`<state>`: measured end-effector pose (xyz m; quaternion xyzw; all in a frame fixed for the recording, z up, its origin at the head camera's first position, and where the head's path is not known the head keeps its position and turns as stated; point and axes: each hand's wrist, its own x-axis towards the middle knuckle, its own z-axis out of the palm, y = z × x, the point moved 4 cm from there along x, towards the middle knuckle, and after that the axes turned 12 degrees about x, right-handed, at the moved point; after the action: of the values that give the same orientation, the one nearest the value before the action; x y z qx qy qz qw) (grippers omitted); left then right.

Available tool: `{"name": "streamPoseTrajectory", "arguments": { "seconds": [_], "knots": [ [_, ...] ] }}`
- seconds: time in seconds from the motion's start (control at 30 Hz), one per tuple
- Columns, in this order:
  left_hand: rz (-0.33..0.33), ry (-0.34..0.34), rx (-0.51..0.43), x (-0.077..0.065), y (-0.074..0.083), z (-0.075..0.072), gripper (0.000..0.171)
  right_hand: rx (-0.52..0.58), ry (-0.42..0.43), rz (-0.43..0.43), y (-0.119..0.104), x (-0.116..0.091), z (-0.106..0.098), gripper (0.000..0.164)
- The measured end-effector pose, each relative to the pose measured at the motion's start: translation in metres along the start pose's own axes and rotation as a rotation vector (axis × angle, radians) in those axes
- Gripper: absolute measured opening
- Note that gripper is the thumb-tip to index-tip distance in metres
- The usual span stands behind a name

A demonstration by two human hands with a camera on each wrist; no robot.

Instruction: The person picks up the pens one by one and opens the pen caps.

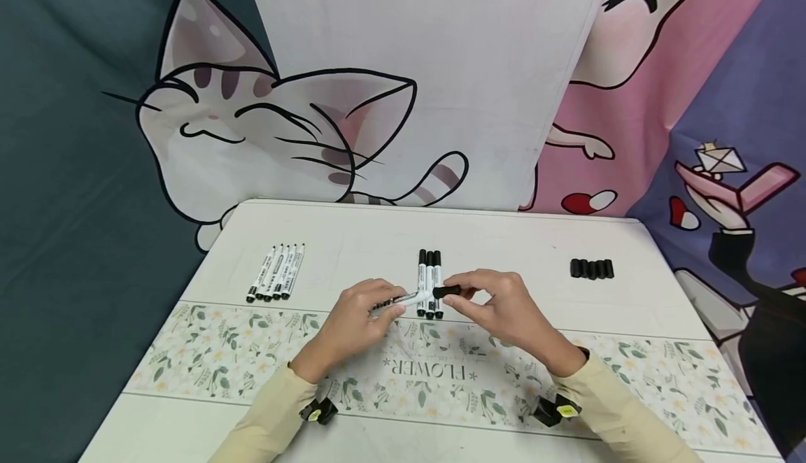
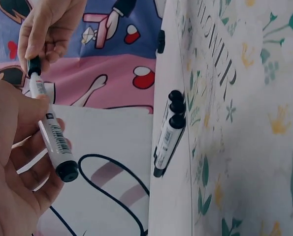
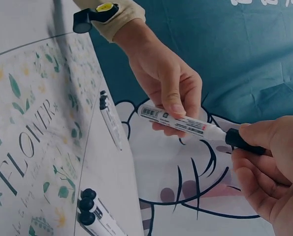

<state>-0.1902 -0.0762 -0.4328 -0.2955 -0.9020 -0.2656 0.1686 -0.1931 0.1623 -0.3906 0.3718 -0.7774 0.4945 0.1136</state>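
Note:
A white marker [image 3: 173,120] with a black end is held up over the table, its barrel pinched between the thumb and fingers of my left hand [image 1: 360,314]. My right hand [image 1: 497,303] pinches a black marker cap [image 3: 242,141] at the tip end of that marker, in line with the barrel. In the right wrist view the cap's rim sits right at the white neck. Beneath the hands, three capped markers [image 1: 430,278] lie side by side on the table. They also show in the left wrist view, as a small bundle [image 2: 170,132].
To the left lies a row of several uncapped markers [image 1: 277,272]. Several loose black caps [image 1: 592,268] stand in a row at the right. A floral strip printed "FLOWER" [image 1: 431,370] crosses the white table [image 1: 504,239]. Cartoon-printed cloth [image 1: 409,29] hangs behind.

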Motion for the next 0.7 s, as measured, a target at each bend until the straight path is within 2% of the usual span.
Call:
{"name": "streamPoseTrajectory", "arguments": {
  "seconds": [0.17,0.3,0.7],
  "knots": [
    [-0.02,-0.006,0.017,-0.001,-0.006,-0.005,0.022,-0.016,0.052,0.015,0.002,0.0,-0.005,0.026],
    [-0.061,0.002,0.026,-0.003,-0.011,-0.011,0.022,-0.011,0.079,0.034,0.003,-0.001,-0.008,0.026],
    [-0.188,0.076,0.004,-0.011,-0.035,-0.026,0.022,-0.044,0.125,0.072,0.009,-0.01,-0.018,0.03]
  ]
}}
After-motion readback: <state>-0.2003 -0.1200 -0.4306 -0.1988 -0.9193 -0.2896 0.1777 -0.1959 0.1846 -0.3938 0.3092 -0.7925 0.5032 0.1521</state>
